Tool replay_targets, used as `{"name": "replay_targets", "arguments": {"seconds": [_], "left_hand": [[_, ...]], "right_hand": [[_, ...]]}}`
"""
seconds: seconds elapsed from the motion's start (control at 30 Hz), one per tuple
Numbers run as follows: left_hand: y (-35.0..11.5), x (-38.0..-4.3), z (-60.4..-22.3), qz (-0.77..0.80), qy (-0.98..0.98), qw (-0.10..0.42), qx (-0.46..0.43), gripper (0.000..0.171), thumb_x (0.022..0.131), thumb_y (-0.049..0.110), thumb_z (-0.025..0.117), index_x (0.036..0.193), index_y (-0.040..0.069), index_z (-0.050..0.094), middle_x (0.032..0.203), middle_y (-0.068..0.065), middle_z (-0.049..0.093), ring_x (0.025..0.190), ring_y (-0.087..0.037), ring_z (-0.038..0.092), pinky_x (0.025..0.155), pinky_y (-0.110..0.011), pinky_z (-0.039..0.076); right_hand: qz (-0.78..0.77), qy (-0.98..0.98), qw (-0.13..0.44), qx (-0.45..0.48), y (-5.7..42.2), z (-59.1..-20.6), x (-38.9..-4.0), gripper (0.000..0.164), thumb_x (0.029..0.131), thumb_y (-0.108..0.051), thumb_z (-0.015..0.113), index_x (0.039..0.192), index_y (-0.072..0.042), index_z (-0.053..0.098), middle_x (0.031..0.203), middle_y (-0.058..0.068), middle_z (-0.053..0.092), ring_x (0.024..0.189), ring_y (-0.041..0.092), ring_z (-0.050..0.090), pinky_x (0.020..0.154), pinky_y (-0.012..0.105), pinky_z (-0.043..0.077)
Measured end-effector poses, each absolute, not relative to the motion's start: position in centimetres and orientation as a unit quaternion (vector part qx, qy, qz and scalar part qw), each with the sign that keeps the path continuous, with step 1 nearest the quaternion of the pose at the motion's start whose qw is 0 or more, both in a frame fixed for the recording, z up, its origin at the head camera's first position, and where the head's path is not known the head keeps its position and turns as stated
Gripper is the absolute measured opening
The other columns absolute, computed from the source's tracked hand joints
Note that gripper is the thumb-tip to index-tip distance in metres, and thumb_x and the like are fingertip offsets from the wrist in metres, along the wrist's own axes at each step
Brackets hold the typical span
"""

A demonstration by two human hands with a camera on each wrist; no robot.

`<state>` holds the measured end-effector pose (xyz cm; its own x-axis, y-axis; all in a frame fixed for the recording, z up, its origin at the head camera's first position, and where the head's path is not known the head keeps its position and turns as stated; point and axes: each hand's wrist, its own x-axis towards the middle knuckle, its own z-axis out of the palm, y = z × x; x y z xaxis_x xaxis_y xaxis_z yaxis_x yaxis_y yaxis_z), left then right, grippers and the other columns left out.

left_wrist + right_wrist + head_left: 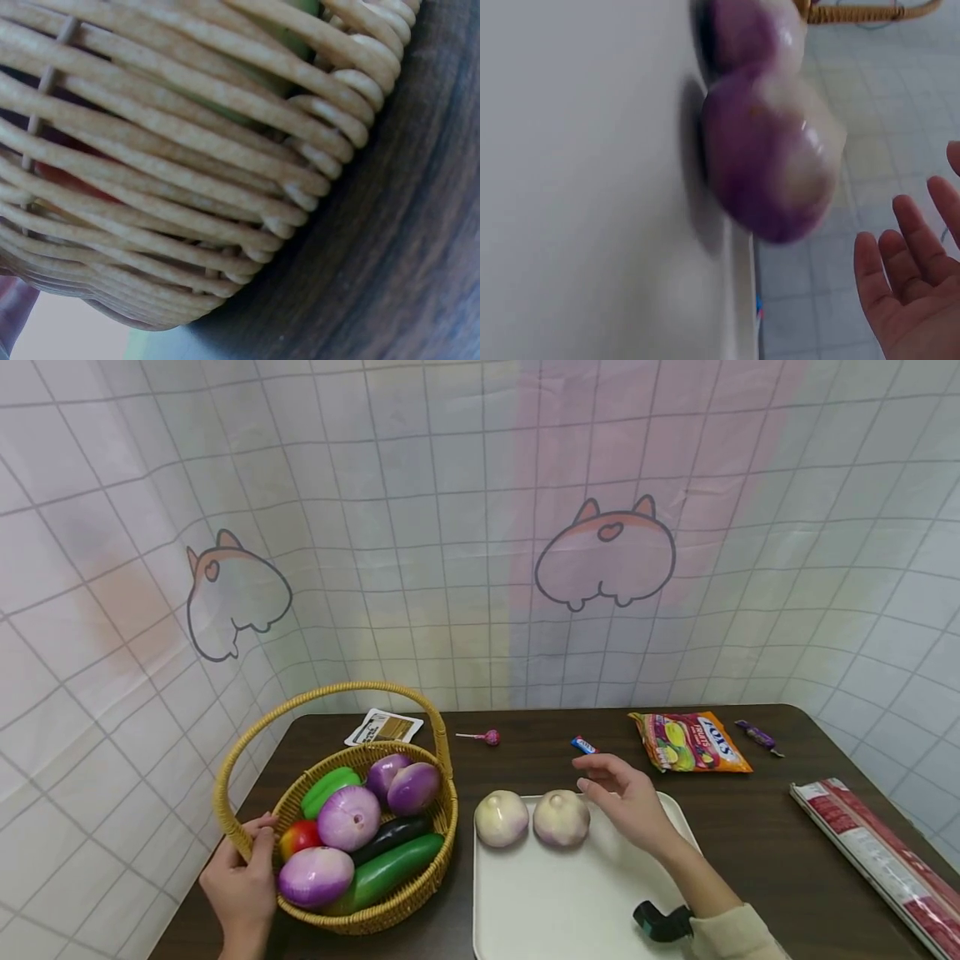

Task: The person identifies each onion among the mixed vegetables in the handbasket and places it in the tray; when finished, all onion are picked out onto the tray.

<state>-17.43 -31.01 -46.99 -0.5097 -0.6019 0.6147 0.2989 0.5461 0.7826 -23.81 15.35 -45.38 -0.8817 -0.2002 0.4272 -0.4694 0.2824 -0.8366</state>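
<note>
My left hand (243,872) grips the wicker basket (360,920) at its left side, where the tall handle meets the rim. Inside lie several purple onions (349,818), a dark eggplant (393,837), a green cucumber (386,875), a lighter green vegetable (330,789) and a red-yellow fruit (300,837). The basket's woven wall (165,142) fills much of the left wrist view. Holding nothing, my right hand (626,802) hovers over the tray with fingers loosely bent, just right of two garlic bulbs (562,818). In the right wrist view, its fingers are spread apart from the nearer bulb (772,157).
The garlic sits at the far end of a white tray (555,902). Behind are a flat packet (384,727), a lollipop (491,737), a small blue-wrapped candy (583,745), a Fox's candy bag (690,742) and a purple-wrapped candy (757,735). A long red-and-white package (877,860) lies right.
</note>
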Motion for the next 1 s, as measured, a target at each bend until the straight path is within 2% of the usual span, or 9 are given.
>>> {"name": "replay_targets", "arguments": {"seconds": [0.13,0.27,0.43,0.5,0.67,0.8,1.0], "left_hand": [[-31.3,-17.7,-47.5,-0.467,-0.732,0.485,0.103,0.006,0.084,-0.004,0.068,0.081,-0.006,0.073,0.086,-0.007,0.074,0.085,0.008,0.064,0.075,-0.007,0.044],[-31.4,-17.8,-47.7,-0.469,-0.733,0.482,0.103,0.006,0.084,-0.004,0.069,0.08,-0.006,0.073,0.086,-0.009,0.074,0.086,0.007,0.065,0.076,-0.008,0.045],[-31.3,-17.7,-47.6,-0.474,-0.731,0.482,0.094,0.006,0.084,-0.003,0.069,0.08,-0.006,0.073,0.087,-0.007,0.074,0.088,0.005,0.066,0.077,-0.008,0.045],[-31.3,-17.7,-47.7,-0.472,-0.731,0.482,0.097,0.006,0.084,-0.004,0.069,0.08,-0.007,0.072,0.087,-0.009,0.074,0.088,0.005,0.066,0.077,-0.008,0.045],[-31.3,-17.8,-47.7,-0.471,-0.731,0.484,0.101,0.006,0.084,-0.007,0.067,0.081,-0.01,0.071,0.086,-0.012,0.074,0.086,0.007,0.065,0.076,-0.008,0.044],[-31.3,-17.8,-47.6,-0.472,-0.731,0.483,0.101,0.006,0.084,-0.005,0.068,0.081,-0.009,0.072,0.086,-0.012,0.074,0.087,0.006,0.065,0.076,-0.008,0.045],[-31.5,-17.7,-47.5,-0.474,-0.73,0.483,0.094,0.007,0.084,-0.004,0.068,0.081,-0.009,0.072,0.087,-0.008,0.074,0.088,0.005,0.066,0.077,-0.009,0.045]], "right_hand": [[0.563,-0.782,0.13,0.232,13.8,-44.6,-22.9,0.023,0.093,-0.005,0.064,0.116,-0.006,0.066,0.116,0.01,0.066,0.102,0.018,0.061,0.087,0.026,0.052],[0.569,-0.77,0.108,0.268,11.5,-44.6,-22.2,0.022,0.093,-0.006,0.064,0.115,-0.007,0.066,0.116,0.01,0.066,0.103,0.015,0.062,0.089,0.031,0.053],[0.577,-0.754,0.072,0.306,8.1,-44.7,-21.1,0.023,0.091,-0.004,0.065,0.114,-0.005,0.065,0.116,0.012,0.065,0.104,0.03,0.061,0.086,0.036,0.054],[0.579,-0.75,0.057,0.314,6.8,-44.6,-20.7,0.023,0.091,-0.003,0.065,0.114,-0.006,0.066,0.117,0.008,0.065,0.105,0.033,0.06,0.086,0.035,0.054],[0.593,-0.731,0.041,0.336,4.0,-44.2,-19.9,0.024,0.092,-0.006,0.064,0.114,-0.015,0.066,0.117,0.006,0.064,0.107,0.026,0.06,0.087,0.035,0.054],[0.61,-0.697,0.042,0.374,1.5,-43.9,-19.3,0.025,0.092,-0.005,0.063,0.116,-0.012,0.065,0.118,0.009,0.063,0.105,0.023,0.061,0.085,0.035,0.055],[0.64,-0.662,0.01,0.391,-2.2,-43.4,-18.7,0.026,0.091,-0.004,0.063,0.116,-0.012,0.064,0.121,0.006,0.061,0.108,0.016,0.059,0.086,0.036,0.055]]}}
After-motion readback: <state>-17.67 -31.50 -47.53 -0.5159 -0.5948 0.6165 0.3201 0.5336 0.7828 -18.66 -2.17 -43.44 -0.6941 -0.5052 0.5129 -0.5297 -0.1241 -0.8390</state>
